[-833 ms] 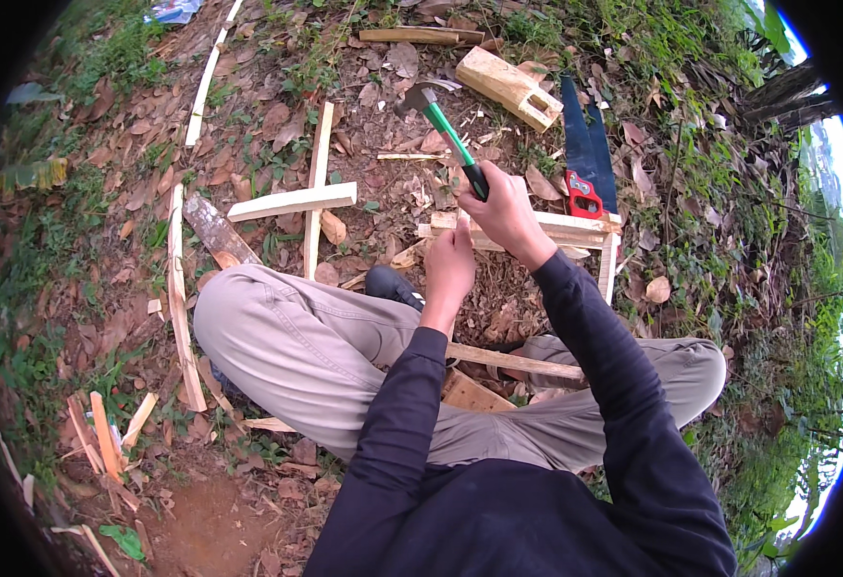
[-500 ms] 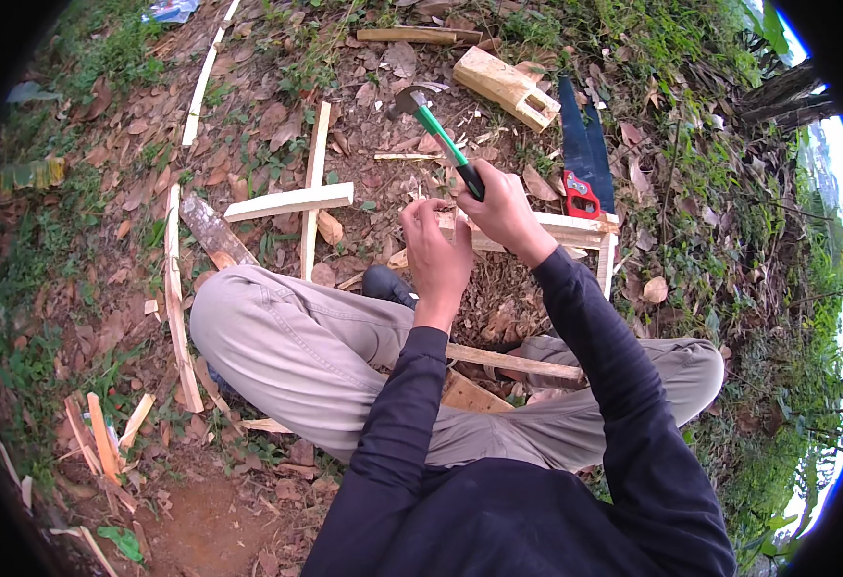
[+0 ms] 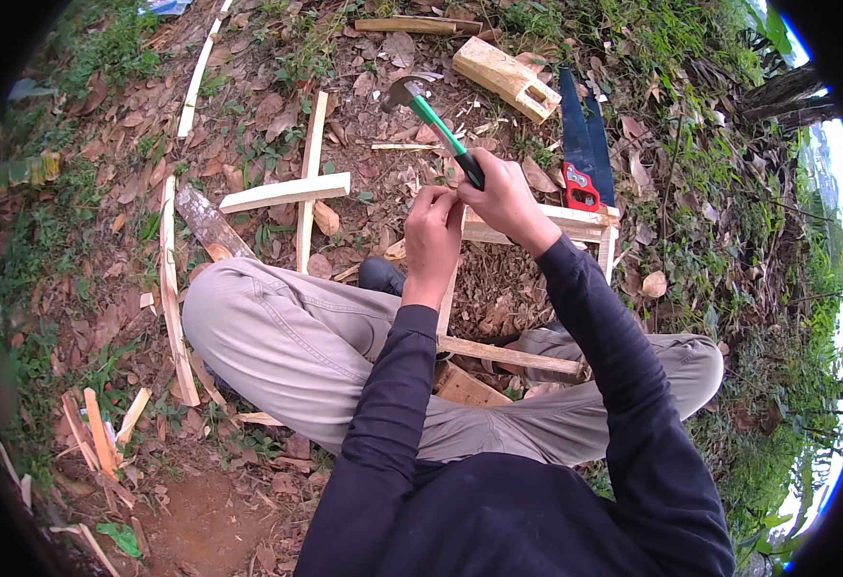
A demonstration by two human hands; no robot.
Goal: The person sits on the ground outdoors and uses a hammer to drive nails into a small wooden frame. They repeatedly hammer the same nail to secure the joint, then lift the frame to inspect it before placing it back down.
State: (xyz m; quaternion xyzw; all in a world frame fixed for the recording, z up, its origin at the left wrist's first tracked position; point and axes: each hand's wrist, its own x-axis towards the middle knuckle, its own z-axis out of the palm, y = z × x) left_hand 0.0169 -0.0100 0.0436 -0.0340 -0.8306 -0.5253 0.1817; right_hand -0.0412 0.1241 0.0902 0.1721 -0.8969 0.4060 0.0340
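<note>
My right hand (image 3: 506,200) is wrapped round the black grip of a claw hammer (image 3: 433,120) with a green shaft. The hammer's head points up and away to the left. Close beside it, my left hand (image 3: 431,245) has its fingers pinched together at the far left corner of a wooden frame (image 3: 580,223). Whatever those fingertips hold is hidden. The frame stands between my bent legs; its near strip (image 3: 513,356) crosses by my shins, and its left strip (image 3: 447,306) runs down beside my left hand.
A handsaw (image 3: 585,135) with a red handle lies past the frame's far right corner. Left of it rests a notched wooden block (image 3: 508,79). Two crossed strips (image 3: 312,192) lie to my left, with a long strip (image 3: 173,288) and wood offcuts (image 3: 102,433) farther out. Dry leaves cover the ground.
My left hand has closed its fingers and drawn in against the frame's corner, uncovering the left strip. The hammer has shifted slightly left and stays in my right hand.
</note>
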